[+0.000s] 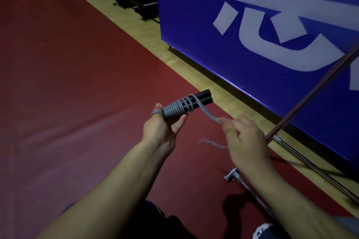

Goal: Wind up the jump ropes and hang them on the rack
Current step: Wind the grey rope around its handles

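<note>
Two black handles sit bundled in the left hand, fingers curled round them, long axis pointing up and away to the right. Grey rope coils their near half; its free strand runs right to the right hand, pinching it just beside the handles' far end.

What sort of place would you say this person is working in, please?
Probably an indoor sports hall: red sports flooring edged by wooden boards, a blue court barrier with large white lettering, and a jump rope.
</note>
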The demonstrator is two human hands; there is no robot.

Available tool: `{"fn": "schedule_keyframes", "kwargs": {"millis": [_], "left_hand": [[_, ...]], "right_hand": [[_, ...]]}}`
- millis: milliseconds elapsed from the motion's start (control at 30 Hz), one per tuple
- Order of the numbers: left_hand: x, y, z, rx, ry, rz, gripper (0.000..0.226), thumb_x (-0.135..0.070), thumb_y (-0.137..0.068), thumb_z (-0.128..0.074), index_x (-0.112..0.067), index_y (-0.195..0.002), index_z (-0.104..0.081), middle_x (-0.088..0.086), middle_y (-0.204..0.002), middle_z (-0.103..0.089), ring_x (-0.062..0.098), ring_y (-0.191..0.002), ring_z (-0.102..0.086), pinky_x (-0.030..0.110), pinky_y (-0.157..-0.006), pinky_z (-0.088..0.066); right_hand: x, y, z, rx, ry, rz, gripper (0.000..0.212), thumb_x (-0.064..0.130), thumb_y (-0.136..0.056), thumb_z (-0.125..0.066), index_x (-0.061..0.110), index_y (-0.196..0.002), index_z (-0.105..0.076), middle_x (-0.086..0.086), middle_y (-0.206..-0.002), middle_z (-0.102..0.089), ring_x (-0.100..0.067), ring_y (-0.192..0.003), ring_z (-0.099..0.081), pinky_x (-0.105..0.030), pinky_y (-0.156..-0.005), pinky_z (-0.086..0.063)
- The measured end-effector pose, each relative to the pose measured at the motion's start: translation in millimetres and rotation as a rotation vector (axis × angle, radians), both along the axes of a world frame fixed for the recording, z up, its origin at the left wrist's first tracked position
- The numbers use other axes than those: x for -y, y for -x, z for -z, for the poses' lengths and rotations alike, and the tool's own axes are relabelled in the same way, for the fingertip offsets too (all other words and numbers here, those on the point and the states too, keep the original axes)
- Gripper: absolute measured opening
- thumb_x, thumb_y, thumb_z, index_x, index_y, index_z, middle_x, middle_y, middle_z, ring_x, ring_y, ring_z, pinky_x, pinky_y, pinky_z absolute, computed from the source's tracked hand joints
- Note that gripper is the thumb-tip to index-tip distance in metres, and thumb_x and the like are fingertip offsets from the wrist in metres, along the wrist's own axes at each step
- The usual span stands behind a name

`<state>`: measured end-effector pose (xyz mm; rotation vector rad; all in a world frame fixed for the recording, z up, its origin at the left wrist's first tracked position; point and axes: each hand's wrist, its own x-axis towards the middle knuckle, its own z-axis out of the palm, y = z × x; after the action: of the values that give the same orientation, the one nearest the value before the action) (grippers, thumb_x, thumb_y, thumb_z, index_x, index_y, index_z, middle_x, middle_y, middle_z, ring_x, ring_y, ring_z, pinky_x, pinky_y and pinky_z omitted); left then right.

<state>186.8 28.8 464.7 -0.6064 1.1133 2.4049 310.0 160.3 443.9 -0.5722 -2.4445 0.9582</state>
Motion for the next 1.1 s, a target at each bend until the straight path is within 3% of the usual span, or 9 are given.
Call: {"fn": "schedule_keyframes", "kwargs": {"millis": [133, 300, 500, 567, 667, 767, 833, 967, 1100], "left_hand": [[-0.3, -9.9, -3.6, 0.006, 0.014, 0.082, 0.018, -0.026, -0.103, -0.051, -0.011, -0.094, -0.055, 0.02, -0.094, -0.065, 0.032, -0.079, -0.069, 0.037, -0.06, -0.062], [-0.7, -16.6, -9.8, 0.002, -0.004, 0.154, 0.02, -0.027, -0.102, -0.052, -0.011, -0.091, -0.054, 0.018, -0.074, -0.069, 0.03, -0.063, -0.07, 0.031, -0.056, -0.061], [-0.7, -10.8, -6.3, 0.073, -0.033, 0.125, 0.018, -0.024, -0.103, -0.051, -0.01, -0.093, -0.054, 0.021, -0.093, -0.064, 0.033, -0.073, -0.069, 0.034, -0.06, -0.061], [3.2, 1.0, -0.7, 0.098, -0.062, 0.055, 0.019, -0.023, -0.103, -0.05, -0.006, -0.097, -0.053, 0.023, -0.101, -0.063, 0.035, -0.084, -0.067, 0.035, -0.058, -0.061], [8.1, 15.9, 5.2, 0.113, -0.109, -0.033, 0.032, -0.024, -0.103, -0.05, 0.001, -0.123, -0.05, 0.028, -0.12, -0.061, 0.038, -0.092, -0.066, 0.031, -0.046, -0.057], [12.2, 24.3, 3.0, 0.09, -0.121, -0.085, 0.036, -0.025, -0.103, -0.051, 0.001, -0.128, -0.049, 0.028, -0.121, -0.061, 0.04, -0.094, -0.067, 0.03, -0.044, -0.056], [13.2, 22.0, -1.8, 0.07, -0.121, -0.062, 0.028, -0.026, -0.103, -0.051, -0.001, -0.116, -0.052, 0.026, -0.117, -0.063, 0.039, -0.099, -0.067, 0.032, -0.046, -0.058], [4.9, 3.6, -2.0, 0.05, -0.054, 0.088, 0.028, -0.028, -0.101, -0.054, 0.0, -0.102, -0.054, 0.022, -0.092, -0.066, 0.033, -0.07, -0.07, 0.031, -0.05, -0.06], [-1.3, -4.6, -2.3, 0.024, -0.031, 0.194, 0.031, -0.03, -0.1, -0.055, 0.0, -0.101, -0.053, 0.023, -0.084, -0.068, 0.031, -0.058, -0.071, 0.028, -0.049, -0.059]], "right_hand": [[5.1, 7.3, 16.7, 0.229, 0.033, -0.079, 0.025, 0.035, -0.097, -0.054, 0.023, -0.093, -0.076, 0.005, -0.085, -0.06, -0.019, -0.08, -0.06, -0.036, -0.075, -0.049], [0.0, 21.6, 19.2, 0.408, 0.119, -0.038, 0.02, 0.03, -0.103, -0.041, 0.016, -0.102, -0.056, -0.003, -0.078, -0.057, -0.016, -0.043, -0.062, -0.019, -0.034, -0.04], [-10.0, 29.2, 30.0, 0.134, 0.734, 0.08, 0.036, 0.005, -0.101, -0.033, 0.021, -0.116, -0.062, 0.004, -0.048, -0.045, -0.013, -0.036, -0.041, -0.029, -0.042, -0.041], [-10.4, 25.8, 24.1, 0.054, 0.681, 0.074, 0.032, 0.009, -0.102, -0.039, 0.025, -0.12, -0.061, 0.002, -0.053, -0.051, -0.017, -0.044, -0.05, -0.032, -0.047, -0.048], [-3.9, 18.3, 15.6, 0.0, 0.239, -0.051, 0.022, 0.034, -0.098, -0.052, 0.027, -0.112, -0.067, 0.009, -0.08, -0.066, -0.012, -0.074, -0.063, -0.022, -0.07, -0.054], [0.0, 14.4, 16.7, 0.006, -0.073, -0.187, 0.046, 0.051, -0.096, -0.037, 0.025, -0.12, -0.066, 0.017, -0.084, -0.051, -0.012, -0.088, -0.051, -0.032, -0.08, -0.045], [-0.2, 16.5, 24.8, 0.059, -0.104, -0.155, 0.034, 0.039, -0.099, -0.045, 0.024, -0.118, -0.069, 0.015, -0.079, -0.047, -0.017, -0.086, -0.047, -0.035, -0.077, -0.042], [0.5, 24.0, 36.9, 0.297, -0.107, -0.141, 0.017, 0.032, -0.092, -0.063, 0.021, -0.096, -0.076, 0.011, -0.075, -0.054, -0.017, -0.079, -0.058, -0.028, -0.069, -0.041], [-9.1, 31.9, 35.2, 0.378, 0.073, -0.004, 0.038, 0.027, -0.102, -0.043, 0.013, -0.07, -0.059, -0.002, -0.057, -0.061, -0.023, -0.055, -0.065, -0.032, -0.056, -0.053]]}}
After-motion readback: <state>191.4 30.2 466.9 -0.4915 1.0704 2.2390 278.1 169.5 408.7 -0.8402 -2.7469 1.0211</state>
